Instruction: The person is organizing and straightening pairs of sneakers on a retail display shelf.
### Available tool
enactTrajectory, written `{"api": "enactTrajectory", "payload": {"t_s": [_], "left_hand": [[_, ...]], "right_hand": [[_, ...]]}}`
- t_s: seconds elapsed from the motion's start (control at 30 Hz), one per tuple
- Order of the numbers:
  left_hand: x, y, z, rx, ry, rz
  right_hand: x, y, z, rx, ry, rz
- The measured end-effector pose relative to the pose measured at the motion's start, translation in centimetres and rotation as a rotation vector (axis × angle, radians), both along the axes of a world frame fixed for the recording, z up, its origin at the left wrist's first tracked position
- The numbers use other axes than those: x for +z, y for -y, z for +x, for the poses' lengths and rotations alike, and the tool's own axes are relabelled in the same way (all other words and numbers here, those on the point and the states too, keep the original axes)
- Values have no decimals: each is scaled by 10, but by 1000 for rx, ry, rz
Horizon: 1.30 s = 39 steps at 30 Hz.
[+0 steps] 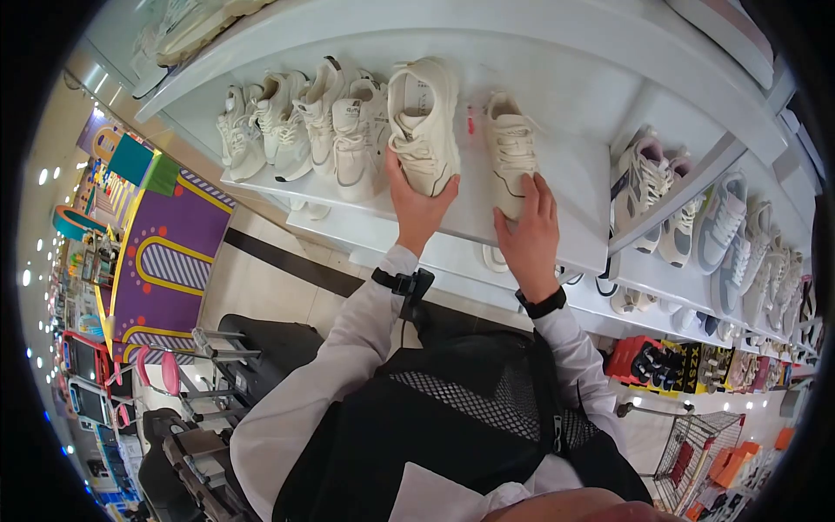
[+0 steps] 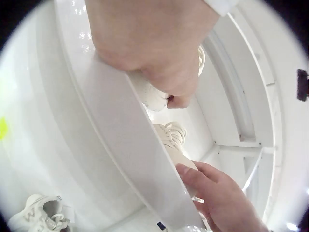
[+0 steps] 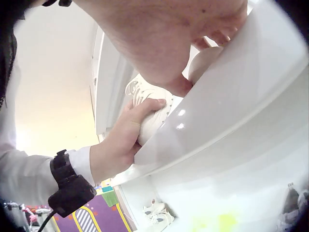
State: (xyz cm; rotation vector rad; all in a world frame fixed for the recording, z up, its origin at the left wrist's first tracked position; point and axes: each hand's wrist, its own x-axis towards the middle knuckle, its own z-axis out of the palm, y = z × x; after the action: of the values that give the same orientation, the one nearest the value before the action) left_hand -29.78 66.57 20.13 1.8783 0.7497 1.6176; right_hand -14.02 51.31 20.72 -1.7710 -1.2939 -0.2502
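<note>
My left hand (image 1: 419,207) grips a cream lace-up sneaker (image 1: 445,109) by its toe, thumb on one side and fingers on the other. This sneaker stands on a white shelf (image 1: 570,196) with its toe toward me. To its right is a second cream sneaker (image 1: 513,148), also toe forward. Around that toe my right hand (image 1: 532,244) has its thumb at the left side and its fingers across the top and far side. In the right wrist view, the palm and thumb hide most of the second sneaker (image 3: 203,63).
Several cream sneakers (image 1: 352,143) line the shelf to the left. Beyond a divider on the right stand grey and white sneakers (image 1: 648,187). Another shelf board (image 1: 452,277) lies below. A purple display stand (image 1: 165,252) is at the left, a shopping cart (image 1: 696,452) at the lower right.
</note>
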Motion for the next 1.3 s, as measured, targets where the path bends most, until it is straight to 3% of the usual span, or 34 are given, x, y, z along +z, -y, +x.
{"api": "enactTrajectory", "payload": {"t_s": [0.5, 0.67, 0.97, 1.3], "left_hand": [[2, -9, -2, 38, -132, 60], [13, -10, -4, -60, -66, -110], [10, -28, -26, -35, -247, -61], [16, -29, -23, -49, -234, -22]], "right_hand": [[-3, -15, 8, 93, -12, 74], [-5, -14, 8, 112, -71, 59], [-5, -11, 7, 130, -59, 71], [-5, -12, 8, 183, -83, 73]]}}
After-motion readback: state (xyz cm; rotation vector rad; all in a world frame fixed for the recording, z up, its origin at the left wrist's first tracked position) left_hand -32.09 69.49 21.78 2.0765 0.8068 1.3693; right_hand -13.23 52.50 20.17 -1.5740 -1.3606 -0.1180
